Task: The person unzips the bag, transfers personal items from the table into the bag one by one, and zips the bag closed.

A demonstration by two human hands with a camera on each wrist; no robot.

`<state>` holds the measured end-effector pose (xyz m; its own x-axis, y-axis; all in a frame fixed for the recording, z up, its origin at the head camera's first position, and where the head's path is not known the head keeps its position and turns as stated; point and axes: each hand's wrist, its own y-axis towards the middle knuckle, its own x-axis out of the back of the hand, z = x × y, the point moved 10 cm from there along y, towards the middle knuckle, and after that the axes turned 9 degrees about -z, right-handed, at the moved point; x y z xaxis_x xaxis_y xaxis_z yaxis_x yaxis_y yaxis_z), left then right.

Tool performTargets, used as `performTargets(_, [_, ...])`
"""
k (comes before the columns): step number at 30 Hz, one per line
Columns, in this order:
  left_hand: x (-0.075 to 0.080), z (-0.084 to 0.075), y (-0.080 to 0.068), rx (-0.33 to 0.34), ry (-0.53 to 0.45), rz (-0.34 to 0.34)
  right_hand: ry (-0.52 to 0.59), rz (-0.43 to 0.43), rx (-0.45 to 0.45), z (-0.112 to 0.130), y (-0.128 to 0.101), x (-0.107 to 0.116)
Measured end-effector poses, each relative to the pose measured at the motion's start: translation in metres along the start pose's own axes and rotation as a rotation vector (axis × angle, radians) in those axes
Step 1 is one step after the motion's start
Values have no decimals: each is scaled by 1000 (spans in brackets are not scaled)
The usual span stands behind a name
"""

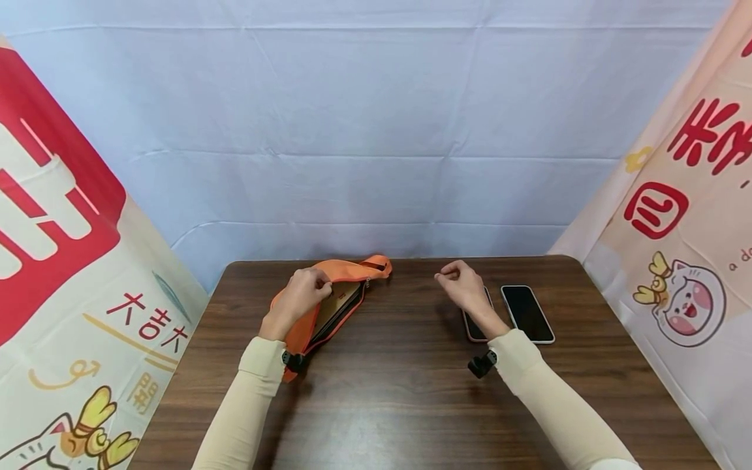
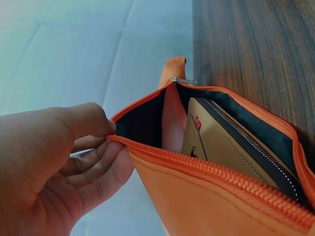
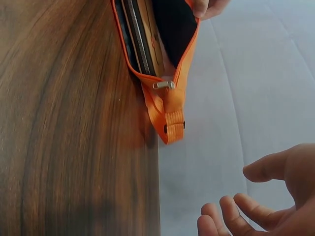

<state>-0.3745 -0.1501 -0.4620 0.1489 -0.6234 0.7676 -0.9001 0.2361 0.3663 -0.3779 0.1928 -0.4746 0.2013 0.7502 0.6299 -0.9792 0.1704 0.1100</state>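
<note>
Pouch (image 1: 329, 297) lay unzipped on the counter (image 1: 411, 391), left hand (image 1: 299, 297) pinching its upper lip; right hand (image 1: 464, 284), loosely curled and empty, hovered at three o'clock; reaching the wallet (image 2: 221, 147) inside likely needs that mouth wide.

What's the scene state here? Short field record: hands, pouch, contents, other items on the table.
left hand: pinches the upper zipper edge of the orange pouch, holding it open
right hand: raised above the table, fingers loosely curled, holds nothing
pouch state: unzipped, zipper pull at the far end
contents: tan wallet with its own zipper, inside the pouch
other items: two phones lying flat by the right hand, one partly hidden by it
</note>
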Motion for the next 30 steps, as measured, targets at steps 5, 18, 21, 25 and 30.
performTargets(5, [-2, 1, 0, 14, -9, 15, -12, -12, -2, -5, 1, 6])
performTargets(18, [-4, 2, 0, 21, 0, 17, -26, -5, -4, -17, 3, 15])
performTargets(21, [-5, 3, 0, 23, 4, 17, -31, -4, -1, -20, 3, 16])
performTargets(25, [-5, 3, 1, 28, 7, 19, -51, -14, -4, -25, 3, 18])
performTargets(30, [-5, 3, 1, 30, 20, 25, -80, -23, -18, -31, 2, 22])
